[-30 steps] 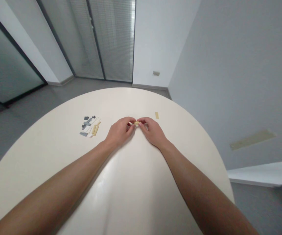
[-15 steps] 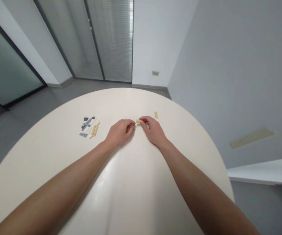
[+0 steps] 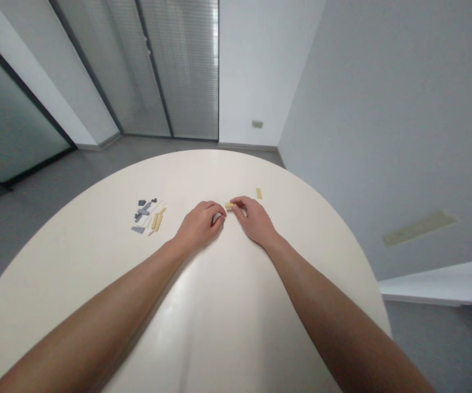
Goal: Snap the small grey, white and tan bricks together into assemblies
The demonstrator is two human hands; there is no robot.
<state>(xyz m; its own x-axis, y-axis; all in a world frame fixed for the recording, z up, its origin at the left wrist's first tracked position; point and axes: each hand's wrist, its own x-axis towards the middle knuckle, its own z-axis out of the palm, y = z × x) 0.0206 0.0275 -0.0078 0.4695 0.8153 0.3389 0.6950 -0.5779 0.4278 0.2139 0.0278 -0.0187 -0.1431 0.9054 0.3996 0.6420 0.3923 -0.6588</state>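
Note:
Both my hands rest near the middle of a round cream table [image 3: 203, 338]. My right hand [image 3: 252, 221] pinches a small tan brick piece [image 3: 229, 206] between thumb and fingertips. My left hand [image 3: 199, 224] is curled beside it, its fingers closed round a small pale piece that barely shows. The two hands almost touch. A pile of small grey, white and tan brick pieces [image 3: 148, 214] lies to the left of my left hand. A single tan plate [image 3: 259, 193] lies on the table just beyond my right hand.
The table's far edge curves round behind the pieces, with grey floor beyond. Glass doors with blinds [image 3: 170, 71] stand at the back. A grey wall runs along the right, with a white ledge [image 3: 441, 284] low at the right.
The hands were joined on the tan piece; now they have drawn slightly apart, the right hand keeping the tan piece and the left hand curling closed beside it.

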